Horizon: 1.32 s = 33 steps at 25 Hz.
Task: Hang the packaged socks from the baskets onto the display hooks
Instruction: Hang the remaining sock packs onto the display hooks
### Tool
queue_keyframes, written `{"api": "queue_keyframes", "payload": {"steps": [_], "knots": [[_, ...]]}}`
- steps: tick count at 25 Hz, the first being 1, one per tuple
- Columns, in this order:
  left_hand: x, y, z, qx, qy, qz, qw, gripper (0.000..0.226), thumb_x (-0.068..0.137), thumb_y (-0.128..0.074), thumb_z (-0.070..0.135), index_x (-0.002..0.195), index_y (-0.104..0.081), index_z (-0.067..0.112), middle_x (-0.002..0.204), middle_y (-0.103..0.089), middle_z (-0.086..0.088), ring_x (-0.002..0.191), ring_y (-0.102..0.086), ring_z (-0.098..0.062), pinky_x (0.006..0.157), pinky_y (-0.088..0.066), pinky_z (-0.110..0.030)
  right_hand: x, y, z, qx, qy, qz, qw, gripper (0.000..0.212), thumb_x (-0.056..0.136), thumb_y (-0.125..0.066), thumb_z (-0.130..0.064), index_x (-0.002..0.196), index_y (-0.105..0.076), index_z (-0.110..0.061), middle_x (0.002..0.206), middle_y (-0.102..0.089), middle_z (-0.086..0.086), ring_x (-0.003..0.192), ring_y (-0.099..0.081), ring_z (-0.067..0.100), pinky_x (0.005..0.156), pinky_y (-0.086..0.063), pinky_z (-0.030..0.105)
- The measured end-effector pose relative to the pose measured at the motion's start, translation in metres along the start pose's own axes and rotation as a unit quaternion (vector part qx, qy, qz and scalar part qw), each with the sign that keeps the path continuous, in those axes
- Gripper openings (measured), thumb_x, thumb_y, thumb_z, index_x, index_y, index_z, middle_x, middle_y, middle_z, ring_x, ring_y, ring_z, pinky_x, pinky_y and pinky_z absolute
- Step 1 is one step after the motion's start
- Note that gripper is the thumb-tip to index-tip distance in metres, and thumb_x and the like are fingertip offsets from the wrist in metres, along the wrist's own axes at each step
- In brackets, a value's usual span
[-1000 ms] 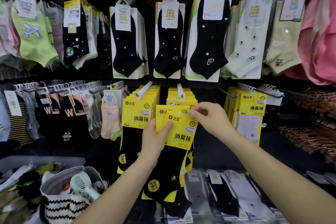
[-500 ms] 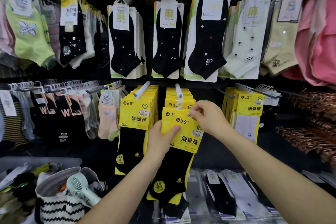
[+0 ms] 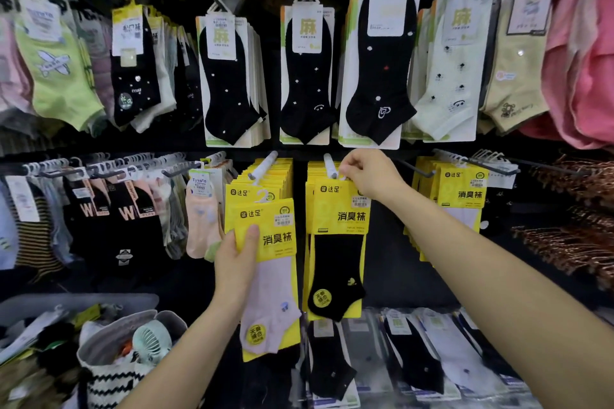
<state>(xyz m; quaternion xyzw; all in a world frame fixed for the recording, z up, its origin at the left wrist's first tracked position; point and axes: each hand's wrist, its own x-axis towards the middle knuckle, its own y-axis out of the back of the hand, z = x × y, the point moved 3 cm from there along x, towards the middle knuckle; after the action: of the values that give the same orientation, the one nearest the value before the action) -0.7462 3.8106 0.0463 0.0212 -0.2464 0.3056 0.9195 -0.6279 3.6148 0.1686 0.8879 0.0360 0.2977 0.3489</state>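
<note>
Lifted since the earlier frame, the black sock pack (image 3: 339,262) is now pinched at its top by the right hand (image 3: 368,176) at the white hook (image 3: 330,165).
The pack's hanger is held between thumb and fingertips at the hook's front end; whether it is already threaded cannot be told. The left hand (image 3: 236,259), shifted leftward, is curled round the edge of a pale pink sock pack (image 3: 270,292), thumb pressed on its yellow card, in front of the neighbouring hook (image 3: 264,165). A striped basket (image 3: 109,385) with a small fan (image 3: 151,340) is seen at lower left.
</note>
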Motion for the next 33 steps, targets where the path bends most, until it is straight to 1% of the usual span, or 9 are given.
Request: {"api": "queue_keyframes", "payload": {"steps": [4, 7, 12, 16, 21, 23, 27, 30, 33], "knots": [[0.0, 0.012, 0.008, 0.003, -0.022, -0.013, 1.0, 0.03, 0.097, -0.048, 0.02, 0.09, -0.065, 0.044, 0.093, -0.072, 0.014, 0.091, -0.068, -0.007, 0.078, -0.055, -0.025, 0.007, -0.012, -0.001, -0.007, 0.003, -0.001, 1.0, 0.014, 0.089, -0.058, -0.02, 0.076, -0.064, -0.018, 0.069, -0.055, -0.007, 0.055, -0.044, 0.007, 0.057, -0.041, 0.027], [0.0, 0.003, 0.006, 0.001, 0.008, -0.035, 0.999, 0.017, 0.095, -0.049, 0.026, 0.103, -0.064, 0.023, 0.104, -0.071, 0.001, 0.099, -0.066, -0.016, 0.089, -0.052, -0.038, 0.008, -0.014, -0.002, -0.006, -0.007, -0.008, 1.0, 0.014, 0.089, -0.058, -0.021, 0.076, -0.064, -0.018, 0.076, -0.061, -0.004, 0.063, -0.05, 0.01, 0.062, -0.046, 0.029], [-0.011, -0.026, 0.002, -0.006, 0.006, -0.088, 0.996, 0.015, 0.093, -0.053, 0.026, 0.097, -0.066, 0.022, 0.095, -0.073, 0.008, 0.092, -0.067, -0.006, 0.076, -0.052, -0.019, -0.014, 0.008, -0.009, -0.024, 0.046, 0.043, 0.998, 0.018, 0.087, -0.06, -0.033, 0.079, -0.067, -0.018, 0.076, -0.063, -0.011, 0.071, -0.056, 0.007, 0.06, -0.042, 0.022], [-0.023, -0.057, 0.0, -0.018, 0.025, -0.111, 0.993, 0.013, 0.093, -0.054, 0.026, 0.09, -0.066, 0.021, 0.082, -0.073, 0.01, 0.078, -0.068, -0.001, 0.062, -0.05, -0.011, -0.051, 0.0, -0.01, -0.003, 0.092, -0.093, 0.991, 0.01, 0.082, -0.067, -0.036, 0.075, -0.067, -0.029, 0.07, -0.06, -0.019, 0.069, -0.054, -0.004, 0.058, -0.036, 0.01], [-0.022, -0.084, 0.006, -0.023, 0.042, -0.122, 0.991, 0.013, 0.093, -0.054, 0.026, 0.092, -0.065, 0.019, 0.088, -0.072, 0.004, 0.08, -0.069, -0.006, 0.07, -0.055, -0.021, -0.039, 0.014, 0.002, 0.047, 0.049, -0.057, 0.996, 0.013, 0.089, -0.06, -0.026, 0.084, -0.068, -0.017, 0.079, -0.065, -0.005, 0.076, -0.059, 0.008, 0.071, -0.047, 0.024], [-0.019, -0.087, 0.009, -0.019, 0.032, -0.127, 0.991, 0.011, 0.093, -0.054, 0.027, 0.088, -0.064, 0.023, 0.085, -0.071, 0.007, 0.076, -0.068, -0.001, 0.065, -0.053, -0.017, -0.035, 0.014, 0.002, 0.053, 0.048, -0.074, 0.995, 0.013, 0.09, -0.059, -0.026, 0.082, -0.066, -0.018, 0.075, -0.066, -0.006, 0.071, -0.058, 0.006, 0.07, -0.046, 0.025], [-0.013, -0.087, 0.009, -0.029, 0.047, -0.133, 0.99, 0.015, 0.092, -0.054, 0.03, 0.095, -0.064, 0.019, 0.096, -0.072, -0.003, 0.089, -0.069, -0.015, 0.078, -0.056, -0.03, -0.034, 0.017, 0.003, 0.068, 0.055, -0.067, 0.994, 0.019, 0.089, -0.06, -0.029, 0.073, -0.066, -0.021, 0.072, -0.065, -0.01, 0.071, -0.059, 0.01, 0.069, -0.047, 0.025], [-0.01, -0.088, 0.008, -0.031, 0.054, -0.137, 0.989, 0.014, 0.092, -0.055, 0.031, 0.092, -0.064, 0.021, 0.093, -0.073, 0.0, 0.085, -0.07, -0.012, 0.072, -0.055, -0.024, -0.031, 0.014, 0.004, 0.043, 0.064, -0.068, 0.995, 0.009, 0.085, -0.066, -0.025, 0.079, -0.069, -0.018, 0.077, -0.066, -0.006, 0.075, -0.061, 0.01, 0.073, -0.05, 0.027], [-0.004, -0.094, 0.011, -0.024, 0.06, -0.142, 0.988, 0.013, 0.092, -0.054, 0.033, 0.089, -0.061, 0.022, 0.092, -0.071, 0.002, 0.083, -0.068, -0.01, 0.068, -0.054, -0.02, -0.022, 0.012, 0.007, 0.021, 0.05, -0.022, 0.998, 0.011, 0.086, -0.064, -0.024, 0.08, -0.069, -0.015, 0.072, -0.062, -0.009, 0.068, -0.056, 0.005, 0.064, -0.046, 0.023]]}}
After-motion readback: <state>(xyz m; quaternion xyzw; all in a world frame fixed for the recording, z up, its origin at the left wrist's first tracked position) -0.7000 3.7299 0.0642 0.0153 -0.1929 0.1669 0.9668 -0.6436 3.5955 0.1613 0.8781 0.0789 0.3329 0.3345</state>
